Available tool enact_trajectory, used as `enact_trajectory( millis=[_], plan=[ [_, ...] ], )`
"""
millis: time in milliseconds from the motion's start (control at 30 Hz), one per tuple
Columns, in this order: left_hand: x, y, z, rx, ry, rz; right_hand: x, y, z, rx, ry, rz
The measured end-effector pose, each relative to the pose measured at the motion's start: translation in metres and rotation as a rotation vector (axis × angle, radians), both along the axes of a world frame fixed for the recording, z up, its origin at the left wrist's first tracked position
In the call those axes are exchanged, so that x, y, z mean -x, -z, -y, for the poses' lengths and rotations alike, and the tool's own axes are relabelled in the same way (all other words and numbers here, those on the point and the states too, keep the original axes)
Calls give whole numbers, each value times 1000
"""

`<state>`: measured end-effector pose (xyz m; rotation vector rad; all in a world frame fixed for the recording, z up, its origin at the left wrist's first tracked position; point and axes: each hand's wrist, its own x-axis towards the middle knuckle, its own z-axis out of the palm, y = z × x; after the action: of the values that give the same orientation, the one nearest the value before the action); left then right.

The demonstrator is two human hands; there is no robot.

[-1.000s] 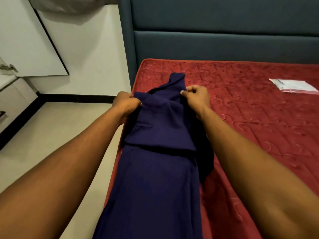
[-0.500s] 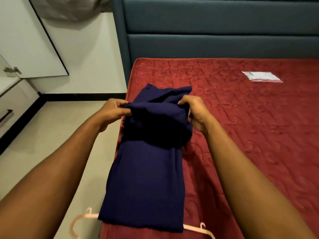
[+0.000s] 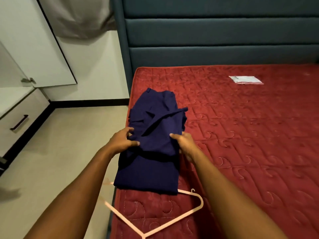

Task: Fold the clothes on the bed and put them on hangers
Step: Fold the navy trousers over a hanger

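While the navy trousers (image 3: 151, 152) lie folded on the red quilted mattress (image 3: 241, 152), close to its left edge, a raised fold at their middle is held from both sides. The left hand (image 3: 123, 140) is seen with its thumb laid on top of the cloth and its fingers curled into the fold's left edge. The right hand (image 3: 185, 145) is seen with its thumb pressed on top at the fold's right edge; its remaining fingers are hidden beneath the fabric, so their spread cannot be told. The waistband end is turned toward the teal padded headboard (image 3: 207, 40).

A pink hanger (image 3: 189, 213) is laid flat at the near end of the garment. One of its bars is covered by the trouser hem, and its left corner projects past the mattress edge over the pale floor (image 3: 69, 144). Part of the hanger is screened by the two forearms.

A white flat packet (image 3: 246, 79) is seen well apart on the mattress, toward the headboard. A drawer unit with a dark handle (image 3: 22, 118) stands at the left, and a grey cloth (image 3: 77, 18) hangs against the wall above.
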<state>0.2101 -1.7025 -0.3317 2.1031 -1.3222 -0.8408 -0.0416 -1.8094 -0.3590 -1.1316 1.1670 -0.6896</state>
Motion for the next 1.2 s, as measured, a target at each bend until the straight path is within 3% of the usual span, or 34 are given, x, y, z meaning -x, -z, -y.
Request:
enact_trajectory(
  millis=[67,167,233,300,400,467,600,700,833,967,1100,1200],
  plan=[
    [5,-3,-8,68,-51,88,-4,4,-12,144,-8,-18],
    [3,-4,-28,17,-27,52,4,1,-29,-58,-176,-6],
    [-1,-3,-45,-62,9,-70,13,-1,-38,-167,-336,-131],
    [5,-1,-57,-89,27,-146,13,3,-43,-160,-276,-146],
    [18,7,-65,32,-36,-37,2,5,-51,211,-16,-111],
    [19,9,-71,125,-72,55,0,5,-56,345,-41,-160],
    [9,17,-91,28,-37,45,19,-3,-71,41,-284,-318],
    [18,17,-100,29,-65,172,23,4,-75,-12,-248,-411],
    [52,18,-85,167,136,521,8,11,-72,106,54,-250],
    [72,17,-64,201,271,699,-4,13,-64,109,114,-128],
    [61,-6,-43,526,20,495,-6,-17,-57,317,130,5],
    [53,-23,-37,633,-106,2,-1,-34,-56,535,102,102]
  ],
)
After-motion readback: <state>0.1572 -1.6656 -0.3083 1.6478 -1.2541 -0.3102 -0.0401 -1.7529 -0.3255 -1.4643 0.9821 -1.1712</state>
